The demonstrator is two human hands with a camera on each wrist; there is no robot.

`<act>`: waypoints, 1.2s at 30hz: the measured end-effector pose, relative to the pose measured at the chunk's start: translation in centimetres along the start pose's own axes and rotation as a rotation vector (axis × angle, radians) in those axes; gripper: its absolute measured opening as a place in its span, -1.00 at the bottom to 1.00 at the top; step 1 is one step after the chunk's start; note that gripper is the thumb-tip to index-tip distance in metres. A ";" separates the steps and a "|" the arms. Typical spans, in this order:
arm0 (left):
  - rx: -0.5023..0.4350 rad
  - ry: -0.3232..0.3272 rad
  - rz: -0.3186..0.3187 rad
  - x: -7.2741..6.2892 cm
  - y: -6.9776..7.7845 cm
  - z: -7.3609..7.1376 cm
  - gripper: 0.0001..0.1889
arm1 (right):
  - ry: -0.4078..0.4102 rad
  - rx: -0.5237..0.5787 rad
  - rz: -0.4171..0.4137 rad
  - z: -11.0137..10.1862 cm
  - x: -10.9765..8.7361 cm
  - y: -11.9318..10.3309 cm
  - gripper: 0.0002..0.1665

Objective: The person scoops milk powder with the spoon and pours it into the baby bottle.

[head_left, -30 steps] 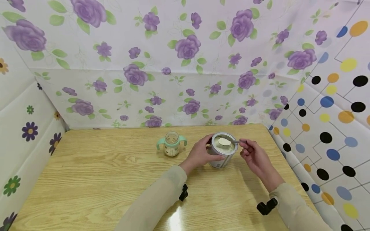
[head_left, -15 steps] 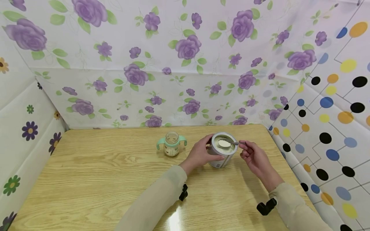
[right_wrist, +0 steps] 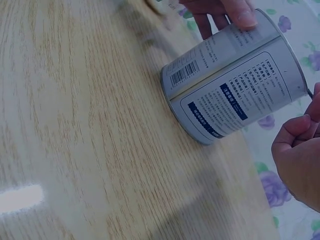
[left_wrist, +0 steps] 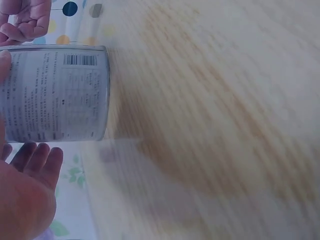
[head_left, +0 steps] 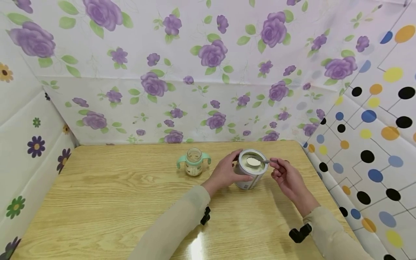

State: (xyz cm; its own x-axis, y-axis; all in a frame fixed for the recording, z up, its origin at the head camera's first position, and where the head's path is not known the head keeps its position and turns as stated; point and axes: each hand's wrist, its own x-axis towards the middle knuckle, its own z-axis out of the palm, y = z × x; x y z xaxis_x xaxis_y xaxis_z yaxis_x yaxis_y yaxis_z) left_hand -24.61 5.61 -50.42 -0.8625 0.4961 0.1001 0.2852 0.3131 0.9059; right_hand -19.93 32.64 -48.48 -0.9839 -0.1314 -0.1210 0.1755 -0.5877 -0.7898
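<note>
My left hand (head_left: 225, 172) grips the side of a printed metal can (right_wrist: 235, 82), thumb at the front. The can is open at the top and holds pale powder. Between thumb and fingers of my right hand (head_left: 290, 180) is the handle of a metal spoon (head_left: 264, 161). Its bowl, heaped with powder, sits over the can's mouth; whether it touches the powder is hard to tell. A baby bottle (head_left: 194, 166) with mint green handles and an uncovered top stands left of the can. In the left wrist view the can's printed side (left_wrist: 55, 95) shows, with the spoon out of sight.
Everything stands on a wood-grain table (head_left: 113, 202), near its back edge. Behind rises a purple-flowered cloth (head_left: 182, 90). A dotted cloth (head_left: 367, 155) borders the right side, and another flowered cloth (head_left: 29, 173) the left.
Over the past second the spoon's bowl tips slightly and sinks a little at the can's mouth. The left hand, can and bottle hold their places.
</note>
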 end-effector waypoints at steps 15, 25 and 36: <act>0.318 -0.065 0.116 -2.9 3.7 -7.9 0.12 | 0.004 0.032 0.009 0.2 0.2 0.0 -0.48; 0.397 0.038 0.103 -5.3 2.8 -13.5 0.06 | 0.013 0.043 0.015 0.4 0.3 0.1 -0.46; 0.249 0.131 0.001 -7.5 -0.8 -16.1 0.06 | 0.018 0.058 0.011 0.3 0.5 0.3 -0.44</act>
State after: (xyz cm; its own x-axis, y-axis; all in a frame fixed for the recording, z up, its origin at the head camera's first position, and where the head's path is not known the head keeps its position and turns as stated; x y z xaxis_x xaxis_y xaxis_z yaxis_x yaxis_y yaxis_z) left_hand -25.09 -11.40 -45.23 -0.9042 0.3928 0.1679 0.3660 0.5097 0.7786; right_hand -20.32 32.20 -48.57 -0.9824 -0.1237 -0.1403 0.1870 -0.6314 -0.7526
